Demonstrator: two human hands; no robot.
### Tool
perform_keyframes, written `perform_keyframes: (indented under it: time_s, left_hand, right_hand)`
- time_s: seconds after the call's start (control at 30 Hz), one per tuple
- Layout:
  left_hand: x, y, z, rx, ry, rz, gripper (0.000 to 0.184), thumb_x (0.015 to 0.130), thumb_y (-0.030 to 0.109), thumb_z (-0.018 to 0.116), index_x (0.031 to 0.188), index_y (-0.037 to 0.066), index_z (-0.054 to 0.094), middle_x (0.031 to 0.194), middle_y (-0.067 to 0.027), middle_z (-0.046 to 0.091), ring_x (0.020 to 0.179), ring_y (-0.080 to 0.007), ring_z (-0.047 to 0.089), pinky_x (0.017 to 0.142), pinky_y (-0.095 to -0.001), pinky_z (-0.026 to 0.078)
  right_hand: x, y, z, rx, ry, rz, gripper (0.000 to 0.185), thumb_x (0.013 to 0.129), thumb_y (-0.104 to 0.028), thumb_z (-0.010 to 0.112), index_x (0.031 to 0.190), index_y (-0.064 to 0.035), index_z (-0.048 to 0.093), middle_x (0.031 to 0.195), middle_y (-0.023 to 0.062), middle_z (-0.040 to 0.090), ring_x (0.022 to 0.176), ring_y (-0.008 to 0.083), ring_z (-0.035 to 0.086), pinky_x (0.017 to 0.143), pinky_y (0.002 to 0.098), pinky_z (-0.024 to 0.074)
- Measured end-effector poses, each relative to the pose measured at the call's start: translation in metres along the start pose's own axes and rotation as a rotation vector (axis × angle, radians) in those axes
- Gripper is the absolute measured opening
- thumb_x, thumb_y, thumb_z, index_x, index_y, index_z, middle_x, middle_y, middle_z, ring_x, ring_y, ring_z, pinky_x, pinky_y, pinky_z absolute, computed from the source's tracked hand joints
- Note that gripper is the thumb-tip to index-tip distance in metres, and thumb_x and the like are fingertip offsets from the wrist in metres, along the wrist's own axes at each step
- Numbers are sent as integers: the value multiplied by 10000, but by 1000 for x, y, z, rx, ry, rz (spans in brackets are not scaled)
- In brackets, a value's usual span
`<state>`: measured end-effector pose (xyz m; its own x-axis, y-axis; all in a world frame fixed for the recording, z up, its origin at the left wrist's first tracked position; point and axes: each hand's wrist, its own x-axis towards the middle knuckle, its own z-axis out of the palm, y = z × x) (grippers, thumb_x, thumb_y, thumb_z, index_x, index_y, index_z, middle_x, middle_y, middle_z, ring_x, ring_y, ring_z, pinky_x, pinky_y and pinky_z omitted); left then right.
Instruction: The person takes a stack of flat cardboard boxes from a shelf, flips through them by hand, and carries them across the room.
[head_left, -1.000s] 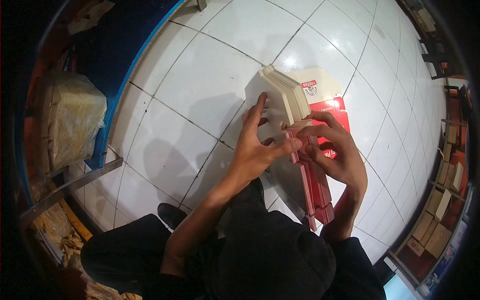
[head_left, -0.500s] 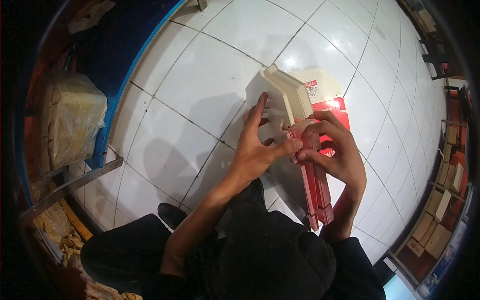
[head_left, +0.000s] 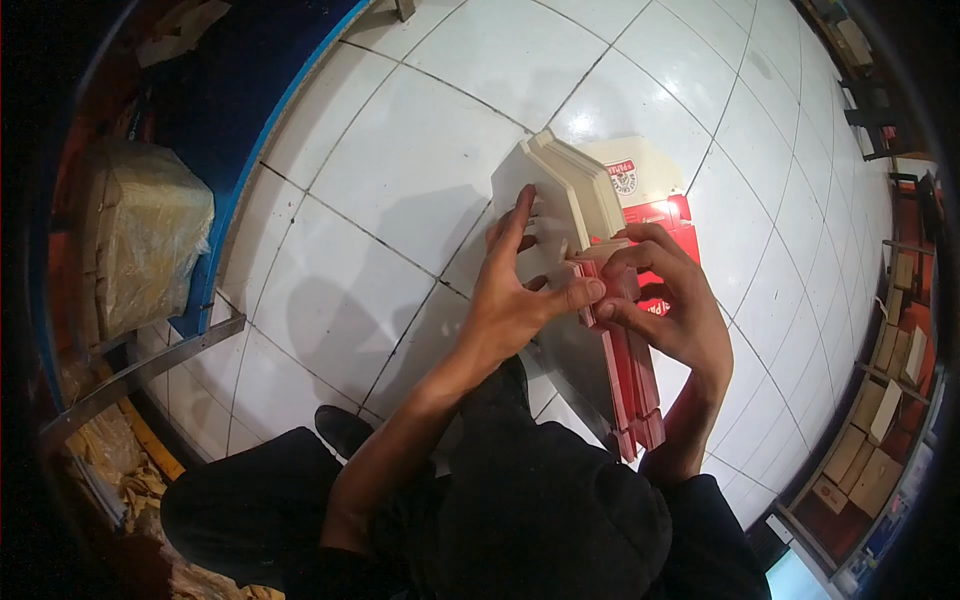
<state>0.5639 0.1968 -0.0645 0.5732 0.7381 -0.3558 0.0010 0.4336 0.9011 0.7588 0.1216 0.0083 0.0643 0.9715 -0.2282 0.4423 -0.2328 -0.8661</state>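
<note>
Between my hands stands a stack of flat cardboard box blanks [head_left: 557, 190], on edge and slightly fanned, with pale faces and red edges. My left hand [head_left: 515, 285] lies along the stack's left face, fingers stretched over it and thumb bent over the red edge. Opposite it, my right hand [head_left: 668, 300] has its fingers curled around red flaps near the middle, thumb close to the left thumb. Behind the right hand, a printed red and cream blank [head_left: 650, 180] with a round logo lies on the floor. The right fingertips are partly hidden.
White floor tiles [head_left: 390, 180] surround the stack. At the left, a plastic-wrapped package [head_left: 155, 240] sits by a blue-edged table [head_left: 255, 130] with a metal frame. Shelves with cardboard boxes [head_left: 860, 460] line the right side. My dark-clothed knee [head_left: 250, 500] is at the lower left.
Some blanks in the stack have shifted slightly under my right fingers. Both hands stay in nearly the same place.
</note>
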Motion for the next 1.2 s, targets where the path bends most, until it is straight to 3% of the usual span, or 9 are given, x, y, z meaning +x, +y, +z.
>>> perform_keyframes:
  time_s: [0.37,0.67,1.2]
  left_hand:
    - [0,-1,0,-9,-4,1,1317,683,456,972,1662,88,172,1546,-186,288,1456,-383,342,1015,-546,544]
    - [1,1,0,-8,-10,-36,1318,671,443,982,1669,128,181,1547,-162,290,1459,-372,338,1034,-551,522]
    - [1,1,-1,-13,-13,-43,1335,658,438,989,1668,119,177,1540,-161,290,1455,-372,343,1044,-553,521]
  right_hand:
    - [-3,6,1,53,1,78,255,871,-125,793,1105,-66,710,1340,143,623,1100,274,701,827,372,619]
    - [0,10,1,-53,29,-43,400,754,-246,920,1024,-59,691,1281,148,651,1180,307,662,904,410,568]
    - [-1,13,-1,-54,17,-50,374,770,-208,908,1022,-44,687,1284,166,646,1162,288,669,877,391,587]
